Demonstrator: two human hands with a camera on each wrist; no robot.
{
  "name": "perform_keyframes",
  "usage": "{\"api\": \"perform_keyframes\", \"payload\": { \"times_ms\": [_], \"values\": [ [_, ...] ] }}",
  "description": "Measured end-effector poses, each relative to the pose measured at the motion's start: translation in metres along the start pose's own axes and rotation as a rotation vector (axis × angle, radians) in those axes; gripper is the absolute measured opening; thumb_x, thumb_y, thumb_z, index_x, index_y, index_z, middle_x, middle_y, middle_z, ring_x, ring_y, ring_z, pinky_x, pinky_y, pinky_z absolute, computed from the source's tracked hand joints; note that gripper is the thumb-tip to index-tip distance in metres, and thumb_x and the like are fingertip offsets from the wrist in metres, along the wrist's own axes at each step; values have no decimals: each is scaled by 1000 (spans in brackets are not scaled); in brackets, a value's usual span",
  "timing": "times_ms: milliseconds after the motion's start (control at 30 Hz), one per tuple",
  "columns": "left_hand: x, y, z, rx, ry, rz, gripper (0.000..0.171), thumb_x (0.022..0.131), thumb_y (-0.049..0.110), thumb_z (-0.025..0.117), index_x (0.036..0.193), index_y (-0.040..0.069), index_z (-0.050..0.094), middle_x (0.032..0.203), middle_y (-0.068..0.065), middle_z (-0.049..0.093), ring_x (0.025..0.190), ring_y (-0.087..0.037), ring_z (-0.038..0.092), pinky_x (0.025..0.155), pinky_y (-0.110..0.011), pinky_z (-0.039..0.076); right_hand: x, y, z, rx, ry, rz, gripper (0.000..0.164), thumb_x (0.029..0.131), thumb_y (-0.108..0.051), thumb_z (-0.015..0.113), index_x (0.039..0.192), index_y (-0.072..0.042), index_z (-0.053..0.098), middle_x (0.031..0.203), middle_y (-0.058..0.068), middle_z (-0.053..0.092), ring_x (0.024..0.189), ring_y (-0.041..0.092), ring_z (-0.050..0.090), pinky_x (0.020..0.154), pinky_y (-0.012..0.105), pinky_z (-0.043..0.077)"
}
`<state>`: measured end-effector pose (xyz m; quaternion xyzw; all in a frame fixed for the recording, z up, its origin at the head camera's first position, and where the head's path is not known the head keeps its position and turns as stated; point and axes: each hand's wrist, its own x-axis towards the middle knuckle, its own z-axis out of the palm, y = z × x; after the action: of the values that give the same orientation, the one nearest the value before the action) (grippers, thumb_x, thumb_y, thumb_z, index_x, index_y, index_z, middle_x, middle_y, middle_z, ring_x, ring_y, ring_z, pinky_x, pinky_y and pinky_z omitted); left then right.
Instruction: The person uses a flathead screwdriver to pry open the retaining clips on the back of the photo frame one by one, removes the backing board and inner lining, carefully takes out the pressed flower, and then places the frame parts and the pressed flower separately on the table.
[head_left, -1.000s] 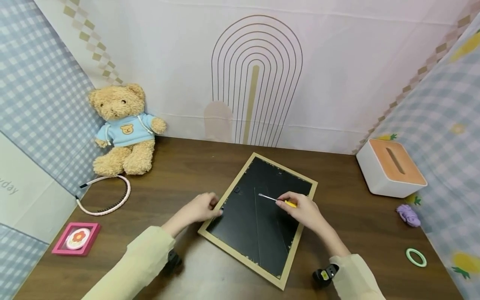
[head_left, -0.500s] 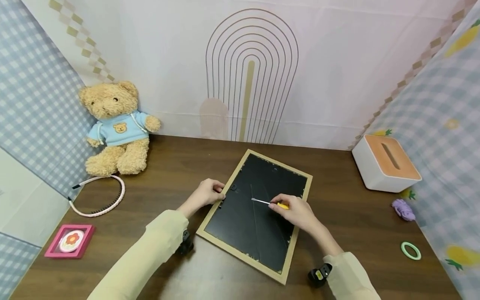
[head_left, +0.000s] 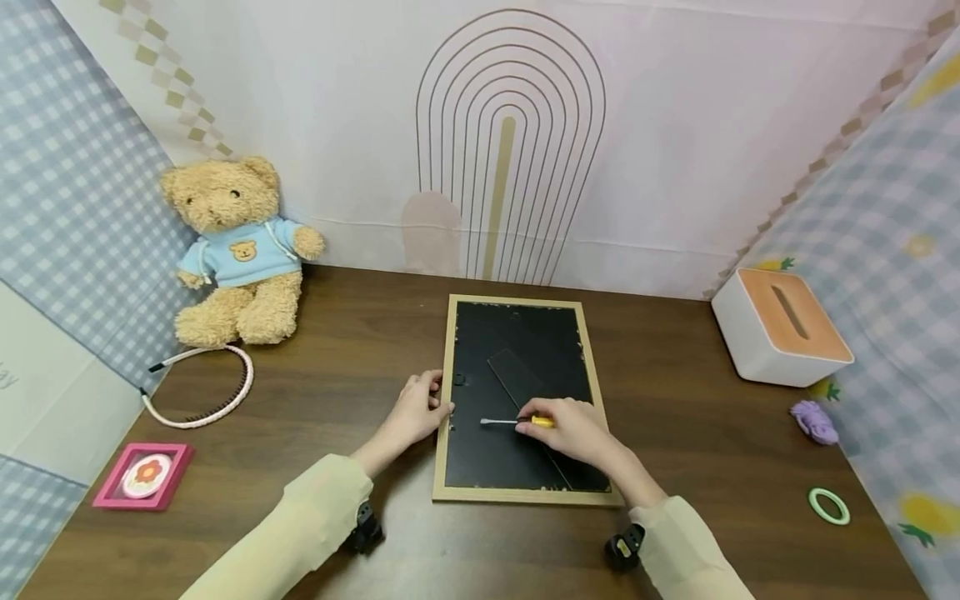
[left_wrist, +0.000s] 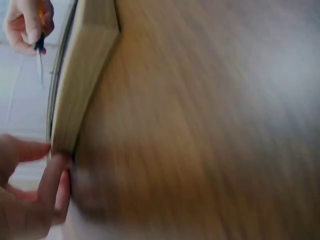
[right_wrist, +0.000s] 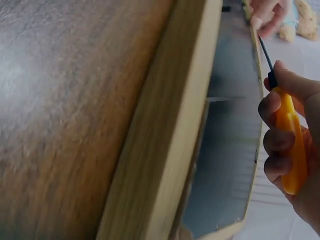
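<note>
A picture frame (head_left: 517, 497) with a pale wood border lies face down on the table, its black backing board (head_left: 480, 333) and hinged stand (head_left: 517, 367) facing up. Small metal tabs dot the inner edge. My left hand (head_left: 412, 414) pinches the left border, thumb above and fingers at the side, as the left wrist view also shows. In my right hand (head_left: 576, 429) is a flat-tipped screwdriver (right_wrist: 292, 140), fingers curled round its yellow handle. The metal shaft (head_left: 498, 422) points left over the backing board, its tip apart from the left border.
A teddy bear (head_left: 243, 250) sits at the back left, with a headband (head_left: 202, 421) and a pink box (head_left: 142, 477) before it. At the right stand a tissue box (head_left: 780, 329), a purple bundle (head_left: 814, 422) and a green ring (head_left: 828, 506).
The picture frame has turned on the table from a slant to nearly square with the front edge. My left hand has closed onto its left border; the screwdriver has shifted left and nearer.
</note>
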<state>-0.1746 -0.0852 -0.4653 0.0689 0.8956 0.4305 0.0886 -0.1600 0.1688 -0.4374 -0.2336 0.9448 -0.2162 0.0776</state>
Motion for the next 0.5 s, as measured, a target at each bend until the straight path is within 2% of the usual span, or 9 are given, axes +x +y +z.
{"api": "perform_keyframes", "payload": {
  "times_ms": [133,233,333,500],
  "values": [
    [-4,-6,-6,-69,-181,43,95,72,7,79,147,3,21,138,-25,33,109,-30,53,88,-35,53,6,-4,6,-86,-18,-64,16,85,-39,63,96,-28,68,82,-9,68,57,2,43,48,16,29],
    [-6,-7,-9,-121,-304,42,107,68,7,82,149,2,12,149,-24,20,122,-35,42,91,-33,53,13,-6,8,-114,-34,-87,16,86,-39,63,96,-28,68,81,-9,68,56,2,42,47,17,28],
    [-7,-8,-11,-111,-341,53,109,67,9,82,148,0,10,152,-24,17,126,-36,40,89,-30,53,19,-8,9,-111,-62,-89,15,86,-39,62,96,-29,68,79,-9,67,54,2,40,46,17,26],
    [-8,-12,-16,-89,-360,67,108,69,13,81,149,1,9,152,-26,17,120,-36,51,84,-27,55,28,-12,11,-79,-101,-87,18,86,-40,62,97,-30,71,89,-8,72,55,1,42,45,18,25]
  ]
}}
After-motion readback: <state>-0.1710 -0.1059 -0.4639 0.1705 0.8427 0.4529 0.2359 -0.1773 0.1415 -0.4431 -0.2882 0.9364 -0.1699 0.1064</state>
